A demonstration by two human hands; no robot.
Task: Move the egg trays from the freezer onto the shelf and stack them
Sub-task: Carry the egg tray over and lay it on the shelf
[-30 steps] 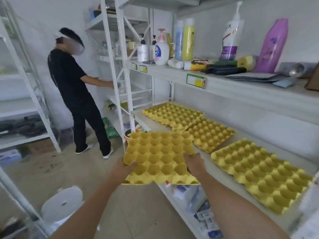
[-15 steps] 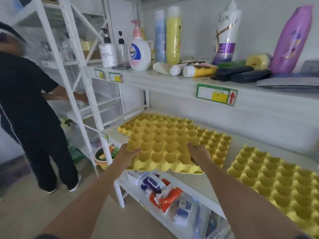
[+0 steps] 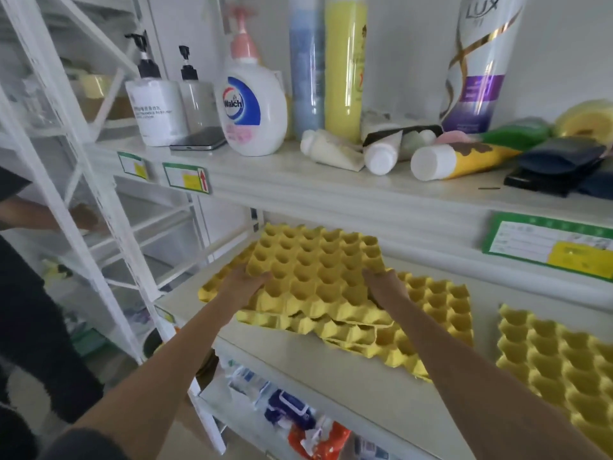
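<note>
I hold the top egg tray [image 3: 315, 270] by its sides, left hand [image 3: 243, 283] and right hand [image 3: 386, 288] both closed on it, over trays near the shelf [image 3: 331, 370] front edge; next, square it up and press it nested

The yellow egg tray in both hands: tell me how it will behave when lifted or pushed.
The yellow egg tray is probably light: the left hand and right hand hold it only at its edges. It looks fairly stiff, staying flat between them. Its moulded cups may catch on the trays beneath, so it will likely nest rather than slide.
</note>
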